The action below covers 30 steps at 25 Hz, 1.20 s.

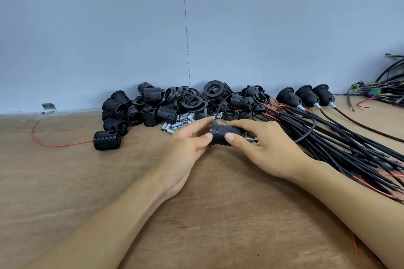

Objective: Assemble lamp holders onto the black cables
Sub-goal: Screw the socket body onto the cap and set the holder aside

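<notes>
Held level just above the table [218, 214] at centre frame: one lamp holder [227, 134]. Pinched at the flanged ring by the left hand [185, 148] grip, wrapped round the threaded body by the right hand [264, 148] grip, probably for twisting one part against the other. Trailing right, its black cable [315, 125], looped over the spare bundle [354, 148]. Heaped behind within reach, loose parts [175, 102]; parked apart at upper right, three finished holders [306, 95].

lamp holder [227, 134]: black ribbed plastic | table [65, 181]: matt grainy wood | sleeves [175, 125]: shiny metal
</notes>
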Motion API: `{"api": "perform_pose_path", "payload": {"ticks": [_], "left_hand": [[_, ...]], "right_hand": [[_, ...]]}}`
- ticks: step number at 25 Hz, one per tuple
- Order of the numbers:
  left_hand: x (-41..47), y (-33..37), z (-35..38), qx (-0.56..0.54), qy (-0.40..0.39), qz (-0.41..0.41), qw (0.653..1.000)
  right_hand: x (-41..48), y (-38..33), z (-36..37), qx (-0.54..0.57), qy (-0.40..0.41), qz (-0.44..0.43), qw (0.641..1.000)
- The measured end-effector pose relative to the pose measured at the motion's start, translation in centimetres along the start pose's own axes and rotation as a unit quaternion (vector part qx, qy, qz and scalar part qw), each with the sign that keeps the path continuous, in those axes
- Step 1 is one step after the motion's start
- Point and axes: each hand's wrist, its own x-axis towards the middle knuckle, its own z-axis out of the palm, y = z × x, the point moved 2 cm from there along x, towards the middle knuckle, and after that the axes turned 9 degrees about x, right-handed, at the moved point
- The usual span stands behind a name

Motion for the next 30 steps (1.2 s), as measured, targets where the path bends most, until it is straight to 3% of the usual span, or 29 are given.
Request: {"api": "perform_pose_path", "payload": {"ticks": [15,19,25,30], "left_hand": [[-0.8,0.6,0.0,0.127,0.081,0.124,0.981],[-0.6,-0.1,-0.4,0.177,0.141,0.091,0.970],[0.1,-0.3,0.2,0.129,0.111,0.053,0.984],[-0.2,0.3,0.4,0.154,0.116,0.111,0.975]], "right_hand": [[0.1,0.7,-0.3,-0.018,0.022,0.087,0.996],[0.1,0.8,-0.3,-0.006,0.034,0.088,0.995],[0.0,0.2,0.0,0.012,-0.012,0.046,0.999],[-0.1,0.6,0.2,-0.015,-0.009,0.054,0.998]]}}
